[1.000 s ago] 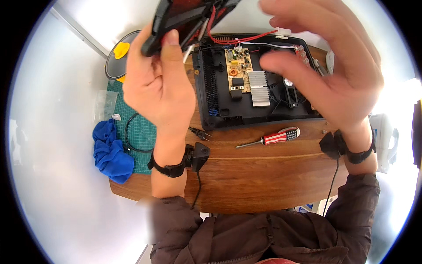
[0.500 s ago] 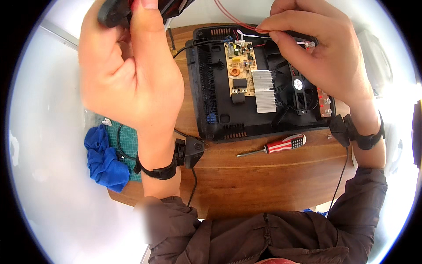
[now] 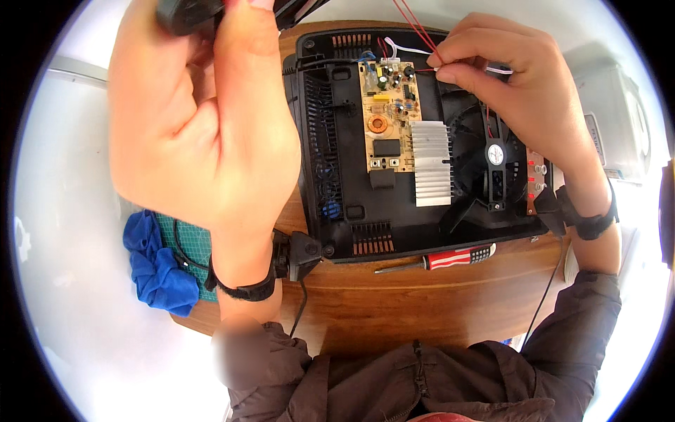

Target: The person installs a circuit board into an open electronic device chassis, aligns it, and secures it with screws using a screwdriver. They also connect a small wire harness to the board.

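Observation:
My left hand point(image 3: 211, 133) is raised at the upper left, its fingers wrapped round a black object point(image 3: 186, 15) that the upper edge of the picture cuts off, so its kind does not show. At the upper right my right hand point(image 3: 510, 81) pinches thin red wires point(image 3: 416, 27) between thumb and forefinger. Below the hands lies an open black appliance housing point(image 3: 394, 225). Inside are a tan circuit board point(image 3: 383, 105), a silver finned heat sink point(image 3: 431, 163), a black fan point(image 3: 470, 130) and a small reddish-brown board point(image 3: 532, 193). A white cable point(image 3: 408, 48) runs from the circuit board toward my right hand.
A red, white and black screwdriver point(image 3: 453, 258) lies along the housing's near edge on the wooden table point(image 3: 394, 309). At the left are a blue cloth point(image 3: 158, 264) and a green cutting mat point(image 3: 190, 239). Black cables hang from both wrist straps.
The housing shows larger and lower, its near edge now overlapping the screwdriver. My right hand has lowered slightly, still pinching the red wires. My left hand keeps its hold and shows larger.

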